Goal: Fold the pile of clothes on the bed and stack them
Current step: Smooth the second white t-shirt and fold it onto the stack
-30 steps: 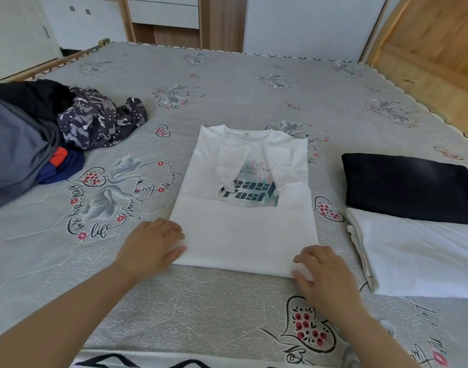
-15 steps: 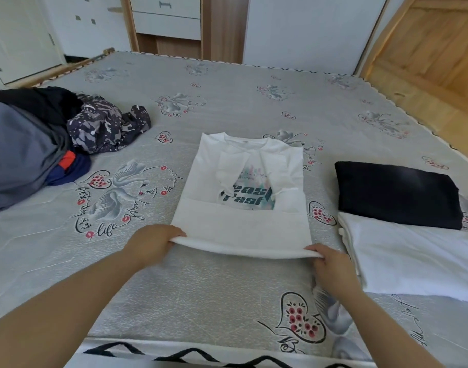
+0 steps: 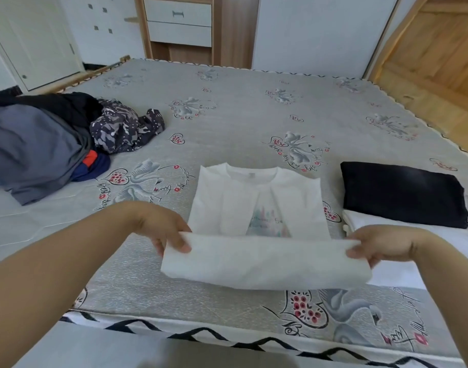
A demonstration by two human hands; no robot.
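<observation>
Both the left hand [image 3: 163, 232] and the right hand [image 3: 381, 244] pinch the lower fold of the white T-shirt [image 3: 256, 211], lifted between them above the bed [image 3: 254, 115]; folded black and white garments [image 3: 402, 195] lie just beyond the right hand

A white T-shirt [image 3: 259, 205] with a pale printed front lies on the bed [image 3: 254, 115], sleeves folded in, its lower end lifted. To its right lie a folded black garment [image 3: 402, 193] and a folded white one [image 3: 440, 235]. An unfolded pile of dark clothes [image 3: 55, 142] sits far left.
</observation>
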